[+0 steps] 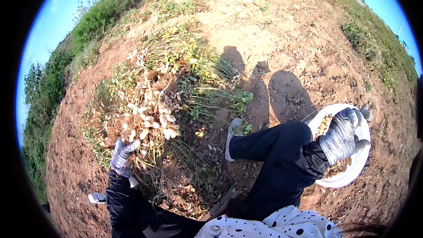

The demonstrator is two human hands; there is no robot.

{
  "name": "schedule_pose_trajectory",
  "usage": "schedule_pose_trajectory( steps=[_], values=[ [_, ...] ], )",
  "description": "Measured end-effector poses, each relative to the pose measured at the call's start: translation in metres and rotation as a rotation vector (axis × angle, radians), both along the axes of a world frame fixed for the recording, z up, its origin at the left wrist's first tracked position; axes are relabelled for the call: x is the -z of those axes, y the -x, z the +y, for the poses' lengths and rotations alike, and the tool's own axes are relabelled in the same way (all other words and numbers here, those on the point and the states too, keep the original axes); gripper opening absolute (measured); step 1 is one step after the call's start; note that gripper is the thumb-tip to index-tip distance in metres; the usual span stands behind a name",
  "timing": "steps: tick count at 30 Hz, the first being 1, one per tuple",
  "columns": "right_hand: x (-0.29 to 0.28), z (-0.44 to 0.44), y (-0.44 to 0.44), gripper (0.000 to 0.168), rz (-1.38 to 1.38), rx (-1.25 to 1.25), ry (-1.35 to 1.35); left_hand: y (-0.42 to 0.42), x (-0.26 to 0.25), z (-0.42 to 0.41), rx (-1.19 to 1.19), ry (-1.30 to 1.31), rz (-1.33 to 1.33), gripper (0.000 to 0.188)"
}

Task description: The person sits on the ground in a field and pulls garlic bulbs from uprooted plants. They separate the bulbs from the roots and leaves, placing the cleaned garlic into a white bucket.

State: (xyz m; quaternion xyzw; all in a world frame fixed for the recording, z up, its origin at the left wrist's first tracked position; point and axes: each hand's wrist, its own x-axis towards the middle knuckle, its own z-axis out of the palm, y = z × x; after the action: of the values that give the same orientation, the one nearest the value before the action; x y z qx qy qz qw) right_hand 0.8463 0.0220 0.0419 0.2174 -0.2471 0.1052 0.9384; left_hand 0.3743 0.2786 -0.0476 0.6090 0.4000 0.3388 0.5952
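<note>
My left hand (124, 153), in a grey knit glove, grips a peanut plant by its roots at the lower left. Its fingers are partly hidden behind the roots. Pale peanut pods (153, 119) hang thickly from that plant, tangled with brown roots. Over at the right, my right hand (340, 135), gloved alike, is above a white bucket (360, 167), its fingers spread and no pod visible in it. Loose picked peanuts (338, 168) lie in the bucket, partly covered by the hand.
Pulled peanut plants (178, 53) with green and yellow leaves lie heaped before me. My bent leg (274, 152) in dark trousers comes between the heap and the bucket. Reddish bare soil (330, 56) surrounds this, with green bushes (96, 19) along the left edge.
</note>
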Motion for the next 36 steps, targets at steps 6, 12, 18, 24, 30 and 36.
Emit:
schedule_pose_trajectory(
  steps=[6,12,18,24,30,36],
  values=[
    [0.025,-0.014,-0.029,0.018,0.074,0.07,0.08,-0.019,-0.012,-0.007,0.022,0.087,-0.151,0.057],
    [0.013,0.01,-0.012,0.037,-0.135,0.058,0.299,-0.034,-0.019,-0.012,0.045,0.078,-0.211,0.055],
    [0.04,0.138,0.079,0.059,-1.046,-0.089,1.21,-0.053,-0.043,-0.034,-0.058,0.127,-0.35,0.049],
    [0.177,0.203,0.226,0.067,-1.023,-0.666,0.938,-0.065,-0.046,-0.051,-0.098,0.314,-0.486,0.052],
    [0.152,0.178,0.273,0.072,-0.653,-1.177,1.18,-0.05,0.015,-0.027,-0.084,0.023,-0.222,0.052],
    [0.18,0.179,0.275,0.033,-0.69,-0.913,1.426,-0.052,0.012,-0.03,-0.096,0.205,-0.158,0.041]
  ],
)
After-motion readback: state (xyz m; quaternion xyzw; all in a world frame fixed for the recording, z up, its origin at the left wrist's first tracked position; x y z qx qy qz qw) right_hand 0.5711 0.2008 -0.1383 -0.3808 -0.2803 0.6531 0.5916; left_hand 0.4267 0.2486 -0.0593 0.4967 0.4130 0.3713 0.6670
